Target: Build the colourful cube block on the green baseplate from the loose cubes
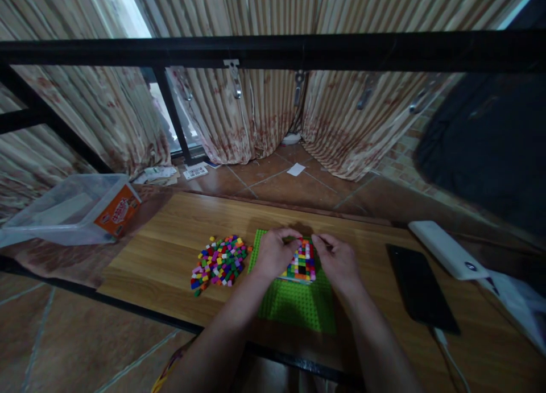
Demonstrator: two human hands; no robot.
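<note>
Far left: clear plastic bin (pixel 63 208) with an orange label sat on a patterned cloth, off the left end of the wooden table (pixel 170 251). Behind it, loose papers (pixel 160 174) lay on the tiled floor near the curtain (pixel 256 114).

On the table, left of centre: pile of small coloured bricks (pixel 220 261), loose, just beside the left edge of the green baseplate (pixel 298 305). Pile and plate looked touching or nearly so, could not tell which.

Centre: baseplate lay flat on the table, near edge close to the table's front. A block of multicoloured bricks (pixel 302 263) was built up on its far half.

Left hand (pixel 275 253) rested on the left side of the block, fingers curled over its top far edge. Right hand (pixel 339 262) sat on the right side, fingertips meeting the left hand's at the far top of the block. Both hands were close together, fingers bent and pressed on the bricks; whether either pinched a single loose brick was too small to tell.

Right of the hands: dark phone (pixel 420 288) lay flat, well apart from the plate, white cable (pixel 447 353) running from its near end. Further right, a white power bank (pixel 446 249) lay angled on the table
</note>
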